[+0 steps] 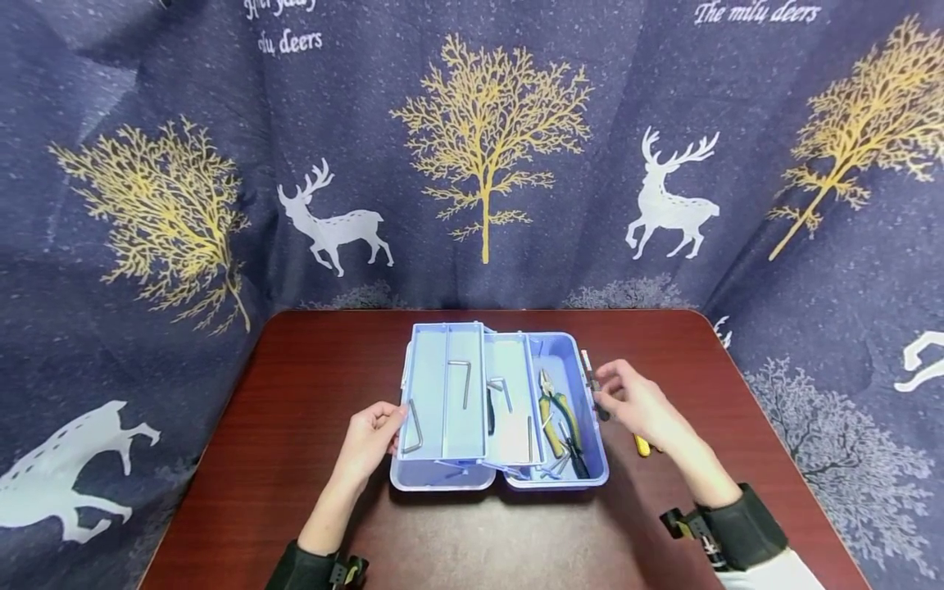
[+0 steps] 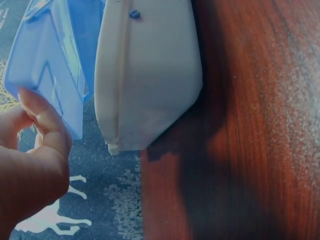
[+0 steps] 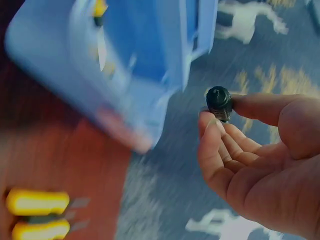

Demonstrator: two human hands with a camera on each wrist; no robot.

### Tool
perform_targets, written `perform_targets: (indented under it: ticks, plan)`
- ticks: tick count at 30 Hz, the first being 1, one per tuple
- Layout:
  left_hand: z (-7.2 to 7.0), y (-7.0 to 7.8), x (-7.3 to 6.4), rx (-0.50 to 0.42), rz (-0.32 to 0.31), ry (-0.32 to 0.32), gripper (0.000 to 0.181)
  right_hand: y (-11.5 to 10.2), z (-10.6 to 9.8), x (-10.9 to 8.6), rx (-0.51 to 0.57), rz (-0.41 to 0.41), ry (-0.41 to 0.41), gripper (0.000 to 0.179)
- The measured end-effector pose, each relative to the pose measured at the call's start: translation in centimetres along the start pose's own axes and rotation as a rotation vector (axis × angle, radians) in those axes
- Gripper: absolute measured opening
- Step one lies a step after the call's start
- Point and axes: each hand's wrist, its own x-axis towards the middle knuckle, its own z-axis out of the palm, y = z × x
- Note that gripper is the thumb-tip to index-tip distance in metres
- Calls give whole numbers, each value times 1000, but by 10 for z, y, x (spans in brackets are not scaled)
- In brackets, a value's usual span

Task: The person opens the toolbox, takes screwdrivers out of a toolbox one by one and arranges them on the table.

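A blue cantilever toolbox [image 1: 509, 483] stands unfolded on the table. With thumb and curled fingers my left hand [image 1: 374, 430] pinches the left edge of its raised upper tray [image 1: 428, 344], also seen in the left wrist view. Just past the box's right wall, my right hand [image 1: 642, 401] pinches a slim black-ended tool [image 3: 219, 102] between thumb and fingertips; seen end-on, its kind is unclear. Hex keys [image 1: 466, 385] lie in the trays. Green-and-yellow pliers [image 1: 549, 414] and a black-handled screwdriver [image 1: 578, 463] rest in the right-hand compartment.
Two yellow-handled tools [image 3: 40, 202] lie on the brown table [image 1: 310, 369] right of the box, partly behind my right forearm in the head view. A dark blue cloth [image 1: 516, 287] with deer and trees hangs behind the table and at its sides.
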Motion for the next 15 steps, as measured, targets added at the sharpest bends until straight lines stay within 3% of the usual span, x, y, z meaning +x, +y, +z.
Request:
perform_targets:
  ticks: [8,15]
  plan:
    - [-2,-1,-2,5,-4,1,21,71,-26,-12,-79,165,12,35]
    - [-2,1,0,9,6,7,23,117,-28,-9,-154,253,-30,37]
